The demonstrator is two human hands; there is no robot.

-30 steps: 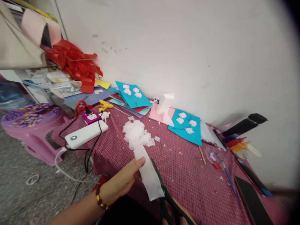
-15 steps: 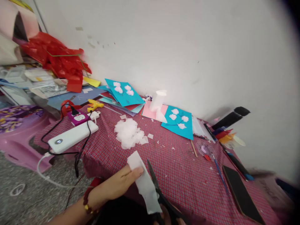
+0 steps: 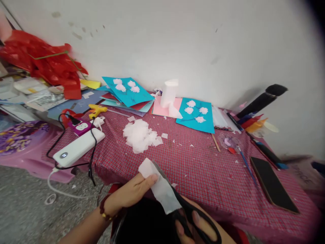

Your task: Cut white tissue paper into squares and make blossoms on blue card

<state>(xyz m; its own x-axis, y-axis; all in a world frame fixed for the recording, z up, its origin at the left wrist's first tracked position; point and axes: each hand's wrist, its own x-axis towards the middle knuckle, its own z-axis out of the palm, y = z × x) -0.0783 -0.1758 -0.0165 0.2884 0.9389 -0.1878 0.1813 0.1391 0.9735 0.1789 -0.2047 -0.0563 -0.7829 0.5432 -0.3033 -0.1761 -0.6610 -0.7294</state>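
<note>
My left hand (image 3: 135,190) pinches a strip of white tissue paper (image 3: 162,191) near its upper end, thumb on top. Black-handled scissors (image 3: 186,210) are gripped in my right hand (image 3: 200,223), fingers through the loops. Their blade lies along the strip's right edge, its tip close to the top corner. A small white scrap (image 3: 174,185) shows just right of the blade. Beyond my hands, a heap of cut white paper pieces (image 3: 139,135) rests on the red checked tablecloth (image 3: 198,162).
Blue cards with white paper flowers (image 3: 195,117) lie at the back, beside a white paper roll (image 3: 169,93). On the left are a white power bank (image 3: 78,147) and a yellow glue gun (image 3: 97,110). A dark phone (image 3: 274,184) and a paintbrush (image 3: 247,166) lie right.
My right hand and the scissors have come up further into view. The blade has moved against the strip's edge, and a small scrap now shows beside it. The camera view has shifted.
</note>
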